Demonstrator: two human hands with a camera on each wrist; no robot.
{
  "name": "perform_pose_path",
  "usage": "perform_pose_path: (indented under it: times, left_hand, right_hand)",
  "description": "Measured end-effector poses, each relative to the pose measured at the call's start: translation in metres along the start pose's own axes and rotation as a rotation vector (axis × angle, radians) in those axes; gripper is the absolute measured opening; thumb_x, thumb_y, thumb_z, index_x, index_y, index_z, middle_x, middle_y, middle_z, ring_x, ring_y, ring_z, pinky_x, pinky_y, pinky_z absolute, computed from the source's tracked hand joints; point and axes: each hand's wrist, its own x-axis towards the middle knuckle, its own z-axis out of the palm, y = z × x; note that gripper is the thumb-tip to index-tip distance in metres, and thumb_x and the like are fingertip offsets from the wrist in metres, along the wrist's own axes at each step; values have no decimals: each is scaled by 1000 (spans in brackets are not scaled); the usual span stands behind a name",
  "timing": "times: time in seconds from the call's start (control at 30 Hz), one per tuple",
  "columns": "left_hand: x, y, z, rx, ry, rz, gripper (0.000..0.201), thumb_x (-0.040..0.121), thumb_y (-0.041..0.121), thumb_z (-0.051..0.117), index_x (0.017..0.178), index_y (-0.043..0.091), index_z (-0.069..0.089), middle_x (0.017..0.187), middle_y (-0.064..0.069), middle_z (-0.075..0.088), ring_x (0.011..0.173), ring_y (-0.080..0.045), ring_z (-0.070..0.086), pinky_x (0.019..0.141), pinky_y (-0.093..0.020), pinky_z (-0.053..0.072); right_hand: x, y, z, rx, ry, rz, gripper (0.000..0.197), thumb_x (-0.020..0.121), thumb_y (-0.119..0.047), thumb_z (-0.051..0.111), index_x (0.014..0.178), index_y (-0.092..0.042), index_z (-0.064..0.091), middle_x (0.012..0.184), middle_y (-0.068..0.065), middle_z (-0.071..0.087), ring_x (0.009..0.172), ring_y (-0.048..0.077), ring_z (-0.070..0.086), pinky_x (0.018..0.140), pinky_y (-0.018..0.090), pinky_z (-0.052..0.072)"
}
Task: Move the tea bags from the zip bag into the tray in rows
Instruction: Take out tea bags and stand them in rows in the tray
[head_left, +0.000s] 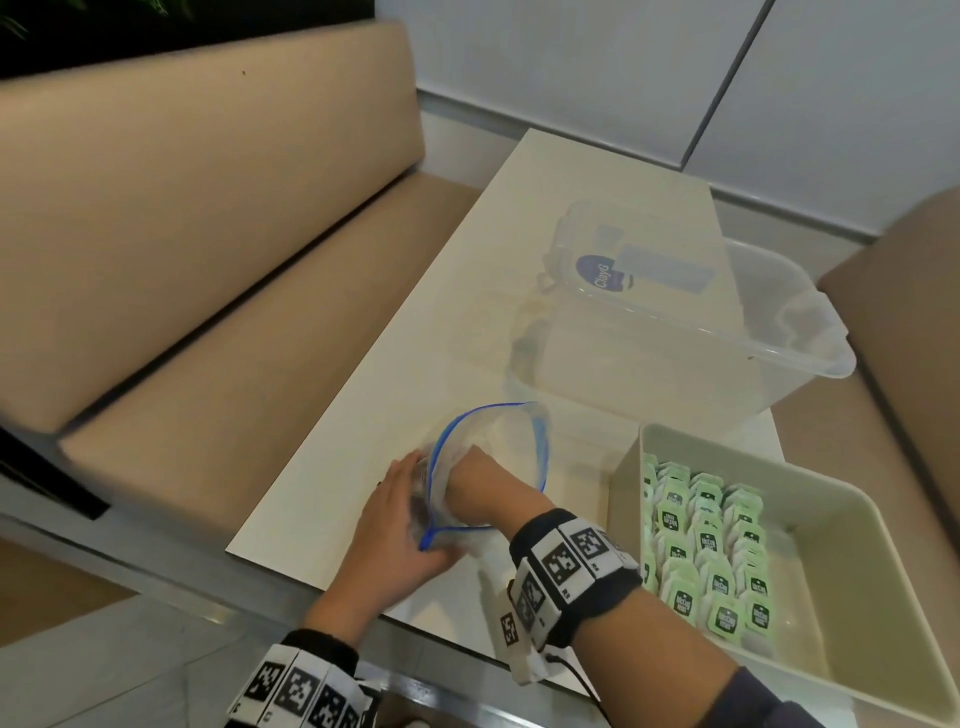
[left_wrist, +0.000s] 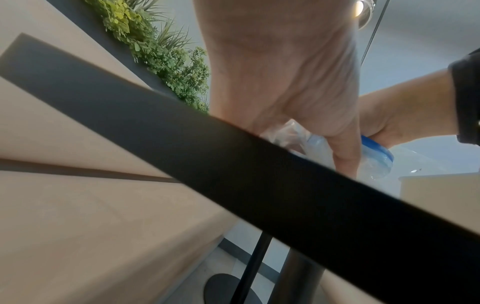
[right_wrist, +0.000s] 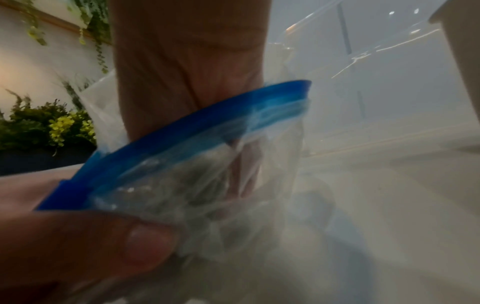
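Observation:
A clear zip bag (head_left: 511, 441) with a blue seal stands with its mouth wide on the white table (head_left: 519, 249). My left hand (head_left: 400, 514) grips the bag's near side, its thumb (right_wrist: 145, 244) pinching the plastic below the seal (right_wrist: 207, 131). My right hand (head_left: 467, 483) is plunged into the bag up to the wrist; its fingers (right_wrist: 244, 170) show only as a blur through the plastic, beside dark shapes I cannot identify. The beige tray (head_left: 623, 493) at the right holds green tea bags (head_left: 706, 545) standing in rows along its left part.
A large clear plastic bin (head_left: 753, 332) stands behind the tray, with a lid and blue label behind it. A beige bench (head_left: 208, 260) runs along the table's left side. The table's near edge (left_wrist: 285, 185) lies just under my left wrist.

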Motion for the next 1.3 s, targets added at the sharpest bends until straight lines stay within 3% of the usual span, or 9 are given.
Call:
perform_pose_path:
  times: [0.1,0.17,0.27,0.47,0.9,1.0,1.1,1.17,1.3]
  left_hand:
    - [-1,-4,-2,202,-35,-2,91,65,46,73,143,31,28,143,10,40,137,-13,35,119,-43,13]
    - [-4,-3,-5,362,-63,-25,88,69,53,60,146,26,26,152,9,30,145,-9,13,112,-31,-19]
    - [-5,2,-11,379,-56,-50,88,64,64,43,144,28,29,152,11,30,146,-7,6,104,-25,-30]
    - [1,8,-20,342,-92,-131,79,71,52,59,142,30,32,150,8,36,147,-10,6,112,-40,-20]
    - [-1,13,-24,361,-76,-161,72,85,36,66,146,25,28,151,7,36,147,-10,5,114,-40,-16]
    - [-3,21,-29,398,-106,-185,93,74,46,74,148,24,21,156,6,26,147,-9,-1,115,-42,-15]
    - [-10,46,-53,430,-150,-156,145,33,85,68,150,32,0,160,12,0,144,-2,-14,116,-36,-13]
    - [-13,83,-74,189,-86,-106,146,22,91,63,148,43,6,157,24,5,143,4,-2,118,-30,5]
    - [3,145,-70,-580,-40,-76,87,53,79,67,129,42,47,138,19,52,129,0,45,108,-29,31]
  right_hand:
    - [-3,13,-5,185,76,85,28,92,-16,51,110,4,61,98,18,60,89,28,54,74,28,43]
    - [-8,20,-10,325,183,128,29,87,-19,60,106,4,62,85,11,54,81,23,50,60,26,39]
    - [-15,25,-19,373,268,70,29,87,-21,63,108,-2,61,89,5,52,83,16,46,72,25,35]
    - [-21,21,-22,638,484,20,20,85,-13,64,104,-10,60,89,1,55,78,17,53,67,24,41]
    - [-32,25,-37,877,563,131,19,85,-16,66,104,-14,61,90,-5,52,63,4,50,51,11,42]
    - [-46,36,-50,968,489,136,16,83,-18,70,97,-18,64,97,3,63,76,16,63,64,24,55]
    - [-66,48,-62,1078,447,77,13,82,-15,70,93,-18,63,85,3,67,74,16,65,59,26,53]
    - [-82,53,-73,1142,429,14,13,83,-14,69,93,-19,64,86,4,67,77,17,64,58,23,49]
    - [-110,51,-96,1273,402,-121,15,84,-10,66,97,-17,63,92,8,64,78,17,63,58,23,50]
